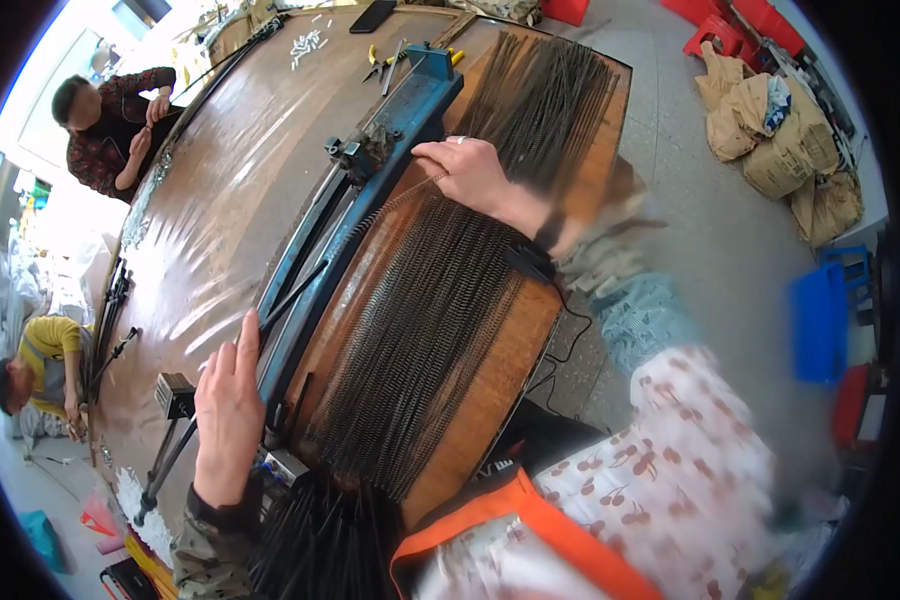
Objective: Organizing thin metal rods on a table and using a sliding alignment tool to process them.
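Note:
A thin dark coil spring [395,203] is pinched in the closed fingers of my right hand [470,178]. It stretches from there down along the side of a long blue metal fixture [330,270]. My left hand [230,405] lies by the fixture's near part with its fingers stretched out, the index fingertip at the lower end of a black rod [295,295]. That hand's thumb is hidden. A small metal clamp block [360,152] sits on the fixture. To its right many long dark springs [420,320] lie side by side on the wooden tabletop [495,385].
A bundle of black rods [325,540] stands near my lap. Pliers [374,65], a phone [373,16] and small white pieces [308,42] lie at the far side. Two people [100,130] work at the left edge. Brown sacks [795,150] and a blue bin [818,325] stand right.

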The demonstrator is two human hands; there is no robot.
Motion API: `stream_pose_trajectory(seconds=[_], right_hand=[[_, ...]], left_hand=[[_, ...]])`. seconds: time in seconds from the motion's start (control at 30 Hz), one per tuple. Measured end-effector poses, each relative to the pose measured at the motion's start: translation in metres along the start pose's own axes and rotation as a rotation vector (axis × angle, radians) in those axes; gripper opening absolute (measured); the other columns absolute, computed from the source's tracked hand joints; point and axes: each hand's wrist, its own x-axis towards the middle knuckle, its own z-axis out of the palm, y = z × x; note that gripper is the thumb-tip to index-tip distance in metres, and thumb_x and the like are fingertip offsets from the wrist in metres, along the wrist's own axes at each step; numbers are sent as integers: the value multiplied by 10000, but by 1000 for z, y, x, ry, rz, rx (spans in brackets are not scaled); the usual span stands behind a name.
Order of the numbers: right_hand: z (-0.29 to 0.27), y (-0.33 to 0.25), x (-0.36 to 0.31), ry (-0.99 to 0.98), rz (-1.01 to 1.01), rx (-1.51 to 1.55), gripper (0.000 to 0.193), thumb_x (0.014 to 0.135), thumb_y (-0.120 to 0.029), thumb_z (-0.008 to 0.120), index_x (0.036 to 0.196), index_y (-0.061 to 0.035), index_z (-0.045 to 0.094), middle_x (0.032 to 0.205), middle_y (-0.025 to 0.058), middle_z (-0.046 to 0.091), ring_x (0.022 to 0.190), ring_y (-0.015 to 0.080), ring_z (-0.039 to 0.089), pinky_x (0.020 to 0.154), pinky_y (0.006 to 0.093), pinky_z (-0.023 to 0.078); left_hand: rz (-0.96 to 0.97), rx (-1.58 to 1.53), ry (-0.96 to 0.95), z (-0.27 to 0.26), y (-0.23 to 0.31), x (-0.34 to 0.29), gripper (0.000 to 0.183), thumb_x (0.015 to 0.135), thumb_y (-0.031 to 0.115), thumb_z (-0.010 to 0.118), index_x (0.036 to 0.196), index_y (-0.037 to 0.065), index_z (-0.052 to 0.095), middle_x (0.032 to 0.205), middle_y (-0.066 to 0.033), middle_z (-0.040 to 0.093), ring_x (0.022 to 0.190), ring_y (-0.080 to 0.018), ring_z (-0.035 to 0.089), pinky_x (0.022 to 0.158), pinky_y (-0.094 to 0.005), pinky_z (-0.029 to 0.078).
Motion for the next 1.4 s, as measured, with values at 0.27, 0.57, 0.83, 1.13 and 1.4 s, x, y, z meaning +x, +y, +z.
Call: stream_pose_trajectory(seconds=[0.27, 0.57, 0.83, 1.13, 1.4], right_hand=[[15, 20, 2, -231, 129, 108, 496, 860, -269, 717, 1312, -108, 590, 938, 163, 700, 882, 341, 687, 799, 425, 563], [-23, -38, -10, -518, 391, 944, 784, 877, -626, 648, 1425, -81, 518, 1040, 96, 681, 960, 207, 667, 888, 364, 527], [-75, 75, -77, 249, 437, -462, 259, 834, -106, 629, 1085, -55, 667, 1000, 148, 706, 963, 346, 655, 835, 495, 509], [-137, 148, -99, -506, 839, -552, 239, 863, -114, 669, 1097, -63, 681, 1107, 168, 684, 1075, 364, 629, 877, 449, 535], [-140, 176, -98, -532, 386, -776, 232, 815, -75, 679, 1044, -98, 653, 1022, 117, 647, 1058, 328, 601, 860, 458, 519]], left_hand=[[-118, -75, 113, 10, -6, -20, 543, 783, -109, 540, 1312, 9, 511, 885, -150, 569, 854, -332, 604, 745, -425, 509], [-157, -163, 97, -22, -31, -64, 309, 937, -34, 547, 1242, 11, 553, 876, -216, 550, 756, -418, 571, 638, -483, 445], [-190, -213, 96, -24, -27, -87, 323, 960, -35, 515, 1280, -6, 546, 925, -227, 580, 806, -417, 591, 687, -449, 478], [-182, -255, 51, -34, -15, -77, 332, 944, -55, 528, 1275, -28, 539, 905, -229, 572, 780, -406, 587, 689, -439, 481], [-235, -258, -43, -41, -2, -71, 298, 985, 39, 525, 1272, -37, 559, 1037, -292, 628, 896, -468, 616, 757, -483, 482]])
